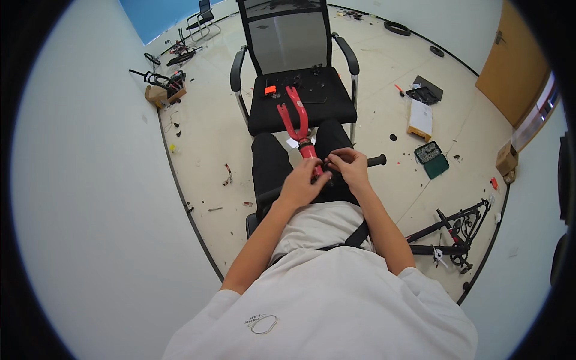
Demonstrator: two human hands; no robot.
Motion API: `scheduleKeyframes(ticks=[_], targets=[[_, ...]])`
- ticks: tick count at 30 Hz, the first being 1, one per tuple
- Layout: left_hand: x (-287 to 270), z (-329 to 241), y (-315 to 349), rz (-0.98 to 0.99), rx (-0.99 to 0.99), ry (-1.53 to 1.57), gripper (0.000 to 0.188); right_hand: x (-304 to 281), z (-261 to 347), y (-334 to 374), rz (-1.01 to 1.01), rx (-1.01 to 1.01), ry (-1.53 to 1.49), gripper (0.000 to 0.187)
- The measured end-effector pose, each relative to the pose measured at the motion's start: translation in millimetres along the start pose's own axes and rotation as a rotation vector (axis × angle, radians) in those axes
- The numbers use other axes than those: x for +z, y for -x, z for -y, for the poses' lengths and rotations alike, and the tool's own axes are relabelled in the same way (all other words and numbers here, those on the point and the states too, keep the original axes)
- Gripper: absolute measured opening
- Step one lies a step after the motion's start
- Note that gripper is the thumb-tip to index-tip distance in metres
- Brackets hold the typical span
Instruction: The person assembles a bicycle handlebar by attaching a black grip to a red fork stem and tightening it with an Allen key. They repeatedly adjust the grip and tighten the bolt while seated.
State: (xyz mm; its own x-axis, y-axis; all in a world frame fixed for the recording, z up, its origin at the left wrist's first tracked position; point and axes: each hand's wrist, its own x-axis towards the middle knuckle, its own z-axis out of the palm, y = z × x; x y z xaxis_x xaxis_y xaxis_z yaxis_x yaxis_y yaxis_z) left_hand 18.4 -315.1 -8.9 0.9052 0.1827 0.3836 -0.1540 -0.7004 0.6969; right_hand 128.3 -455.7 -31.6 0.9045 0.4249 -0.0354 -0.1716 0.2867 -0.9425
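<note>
Here, both hands meet over the person's lap, just in front of the black office chair [300, 96]: the left hand [302, 185] wraps the red bicycle fork [298, 129] at its stem, while the right hand [349, 166] pinches beside it; the fork's legs rest on the chair's seat.

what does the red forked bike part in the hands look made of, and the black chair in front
The red forked bike part looks like painted metal: rigid thin tubular legs with a glossy, even red coat, though moulded plastic cannot be ruled out. The black chair seems to have a mesh fabric back, which looks see-through and grey, a padded matte seat, and shiny metal legs under dark, probably plastic armrests.
</note>
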Motion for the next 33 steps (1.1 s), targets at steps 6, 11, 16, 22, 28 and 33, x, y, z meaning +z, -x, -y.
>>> scheduleKeyframes(ticks=[6,11,16,22,28,33], targets=[[17.1,-1.6,6.6,0.001,0.137,-0.263,0.038,-22.7,2.6,7.5,0.12,0.055,-0.053,0.014],[19.6,11.7,6.4,-0.083,0.116,-0.133,0.038,-18.9,-0.3,5.9,0.098,0.038,-0.219,0.015],[13.9,10.2,7.1,-0.037,0.01,-0.068,0.042,-15.0,4.1,5.0,0.116,0.066,-0.18,0.015],[14.2,8.6,11.1,-0.006,-0.03,-0.072,0.046,-18.0,2.5,11.2,0.11,0.096,-0.134,0.015],[18.1,16.6,14.3,0.013,0.015,-0.104,0.046,-20.9,-3.4,13.5,0.098,0.091,-0.098,0.014],[17.5,13.0,14.0,0.006,0.04,-0.128,0.042,-30.7,-7.4,11.2,0.16,0.098,-0.097,0.014]])
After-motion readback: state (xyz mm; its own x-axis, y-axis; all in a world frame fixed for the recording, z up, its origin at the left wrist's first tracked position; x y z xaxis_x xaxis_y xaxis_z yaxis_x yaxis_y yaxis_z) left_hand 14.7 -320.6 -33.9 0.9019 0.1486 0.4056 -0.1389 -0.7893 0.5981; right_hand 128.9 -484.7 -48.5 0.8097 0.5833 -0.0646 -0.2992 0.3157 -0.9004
